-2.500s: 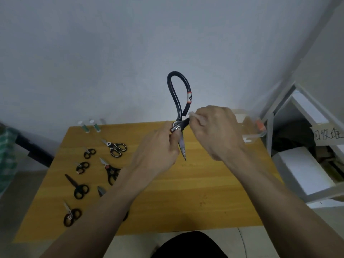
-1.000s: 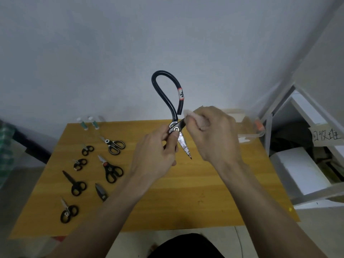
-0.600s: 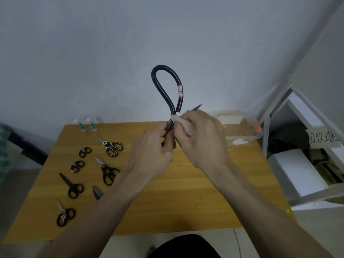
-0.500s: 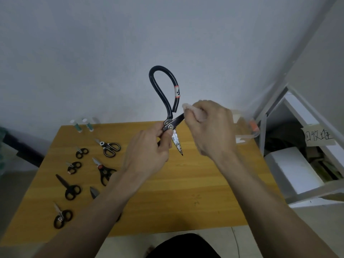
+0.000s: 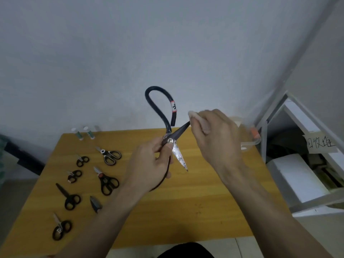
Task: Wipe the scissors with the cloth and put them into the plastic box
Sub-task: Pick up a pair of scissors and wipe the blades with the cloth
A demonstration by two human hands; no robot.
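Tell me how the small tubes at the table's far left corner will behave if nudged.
The two small tubes lie on their sides, so they would probably roll. They look light and would likely skid. They lie near the table edge, so they could drop off.

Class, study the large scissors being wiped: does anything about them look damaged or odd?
Yes. The lower blade of the large scissors is mottled with dark reddish-brown spots, probably rust; the small scissors on the table look orderly.
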